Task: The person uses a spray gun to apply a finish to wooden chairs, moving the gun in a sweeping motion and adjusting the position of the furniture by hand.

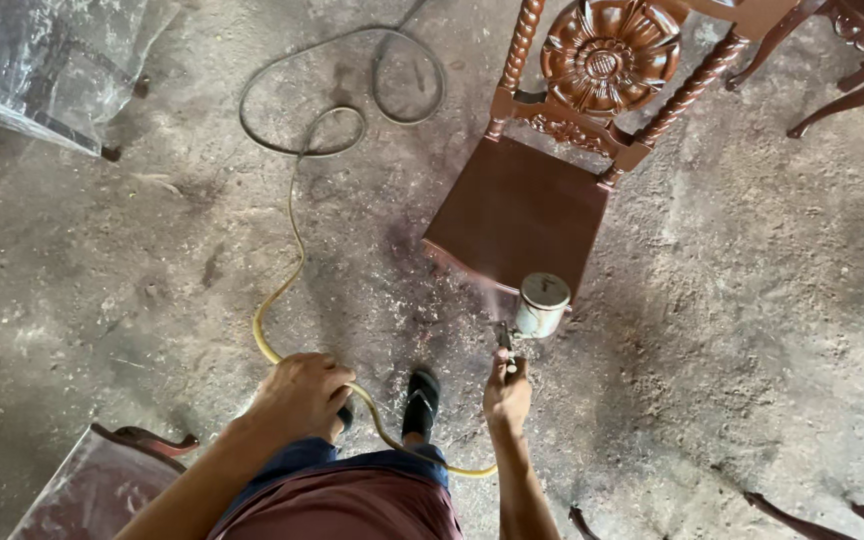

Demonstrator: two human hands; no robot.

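Observation:
My right hand (pixel 507 392) grips a spray gun (pixel 532 312) with a metal cup on top. Its nozzle points at the front edge of a dark red wooden chair (pixel 517 205); a faint mist shows there. The chair has twisted back posts and a carved round flower in the backrest. My left hand (pixel 300 395) is closed around the yellow air hose (pixel 287 290), which runs from the gun behind my legs and up the floor to a dark coil. My foot in a black sandal (pixel 420 402) stands between my hands.
The floor is dusty concrete (pixel 752 300). Curved legs of more furniture (pixel 852 90) stand at the top right. Another chair part (pixel 102 480) lies at the bottom left. Plastic-wrapped goods (pixel 42 60) fill the top left corner. Dark wooden pieces (pixel 802 515) lie bottom right.

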